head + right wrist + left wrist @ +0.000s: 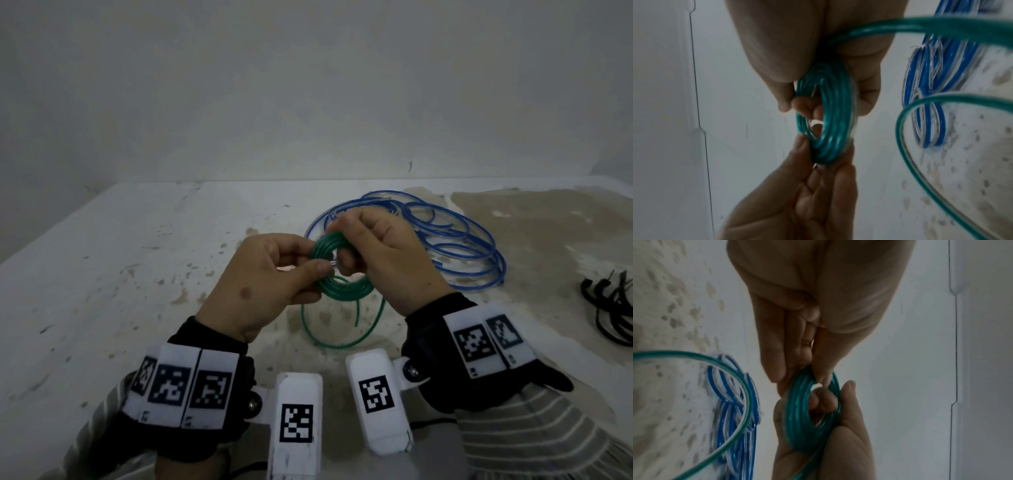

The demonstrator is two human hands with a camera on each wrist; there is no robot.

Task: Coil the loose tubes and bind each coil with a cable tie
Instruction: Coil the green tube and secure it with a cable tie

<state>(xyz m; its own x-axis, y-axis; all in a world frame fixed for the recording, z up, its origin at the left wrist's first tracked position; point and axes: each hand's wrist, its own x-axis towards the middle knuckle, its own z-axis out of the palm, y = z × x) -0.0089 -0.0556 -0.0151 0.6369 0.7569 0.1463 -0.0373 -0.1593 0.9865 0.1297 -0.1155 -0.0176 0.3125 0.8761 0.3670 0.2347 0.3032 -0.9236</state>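
Two bare hands meet above a worn table, both clamped on a small green tube coil [337, 263]. The left hand [267, 284] pinches the coil's near-left rim between thumb and fingers; the right hand [380, 260] grips its far-right rim, fingertips curled through the centre. A loose green tail [342, 337] hangs from the coil at 6 o'clock, looping down onto the table, its cut end free.

At 1 o'clock beyond the hands, a blue tube [455, 240] sprawls in wide, unbound loops on the table. At 3 o'clock, near the frame edge, lies a bundle of black cable ties [613, 308], partly cut off.

The table [137, 274] is white and chipped, its coating worn away to bare tan patches, largest toward 2 o'clock. A plain grey-white wall [308, 85] rises behind it; the wrist views show a thin vertical seam running down it.

Both wrists wear black straps carrying white marker blocks [181, 383], with striped sleeves [534, 431] below. The wrist views are blurred; where exactly the coil's inner end lies cannot be made out, and the fingers hide part of the coil.
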